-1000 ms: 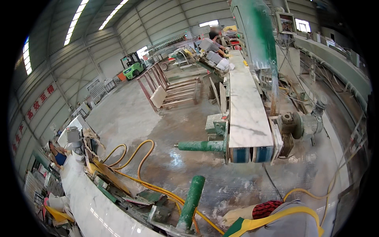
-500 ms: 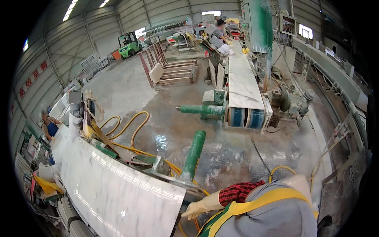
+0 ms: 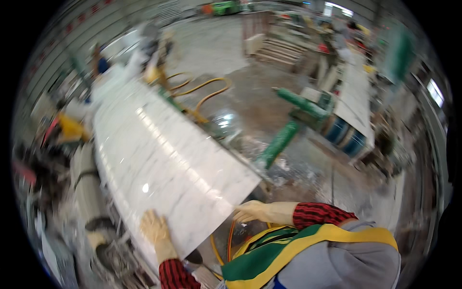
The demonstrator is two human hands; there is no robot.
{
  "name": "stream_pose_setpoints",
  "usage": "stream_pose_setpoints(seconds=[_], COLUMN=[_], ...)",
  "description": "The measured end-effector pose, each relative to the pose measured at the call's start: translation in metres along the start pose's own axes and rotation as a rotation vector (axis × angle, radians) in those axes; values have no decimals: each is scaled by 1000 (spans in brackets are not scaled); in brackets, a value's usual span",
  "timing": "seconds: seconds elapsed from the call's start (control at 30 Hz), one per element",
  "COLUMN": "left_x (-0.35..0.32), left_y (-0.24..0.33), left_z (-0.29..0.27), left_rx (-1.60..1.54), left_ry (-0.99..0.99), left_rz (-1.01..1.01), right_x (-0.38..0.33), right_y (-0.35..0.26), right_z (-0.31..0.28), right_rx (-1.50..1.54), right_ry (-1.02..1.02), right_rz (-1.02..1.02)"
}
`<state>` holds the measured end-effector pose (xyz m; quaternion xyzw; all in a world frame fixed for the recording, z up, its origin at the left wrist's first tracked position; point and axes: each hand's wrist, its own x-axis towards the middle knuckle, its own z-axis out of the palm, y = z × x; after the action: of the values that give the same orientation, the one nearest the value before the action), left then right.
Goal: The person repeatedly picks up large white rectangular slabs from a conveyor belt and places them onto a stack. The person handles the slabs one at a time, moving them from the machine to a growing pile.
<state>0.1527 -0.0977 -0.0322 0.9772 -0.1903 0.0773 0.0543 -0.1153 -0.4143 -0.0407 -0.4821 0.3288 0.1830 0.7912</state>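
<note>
A long, glossy white marble slab with grey veins lies on a long bench in front of me. My left hand, in a cream rubber glove, rests flat on the slab's near left part with its fingers spread. At the near right end of the slab is my right hand, gloved alike. Its fingers are loosely bent and their tips meet or nearly meet the slab's edge; blur hides the exact contact. Nothing shows inside that hand. Both sleeves are red and black checked.
A yellow hose loops over the wet floor beyond the slab. A green cylinder stands near its right corner. To the right is another slab-topped bench with blue rollers. A person is at the far left; grey rolls lie left.
My view has swung down and left. My left hand has come into view, flat on the slab. The right hand stays at the slab's end edge.
</note>
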Motion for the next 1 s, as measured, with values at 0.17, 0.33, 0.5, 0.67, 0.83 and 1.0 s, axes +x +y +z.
stream_pose_setpoints(seconds=[0.17,0.33,0.5,0.67,0.83,1.0], left_x=[-7,-10,-11,-13,-14,-19], left_y=[0,-1,-1,0,-1,-6], left_z=[-16,-12,-12,-11,-10,-12], left_rx=[-4,-6,3,-25,-22,19], left_ry=[31,52,46,97,112,134], left_rz=[-30,-38,-31,-1,9,7], right_x=[0,5,9,23,26,12], right_y=[-13,-16,-11,1,5,-4], right_z=[0,-4,-13,-24,-27,-13], right_rx=[-14,-135,-242,-292,-289,-279], right_ry=[-18,20,-18,-35,-33,-22], right_rz=[-5,36,0,-11,-37,-18])
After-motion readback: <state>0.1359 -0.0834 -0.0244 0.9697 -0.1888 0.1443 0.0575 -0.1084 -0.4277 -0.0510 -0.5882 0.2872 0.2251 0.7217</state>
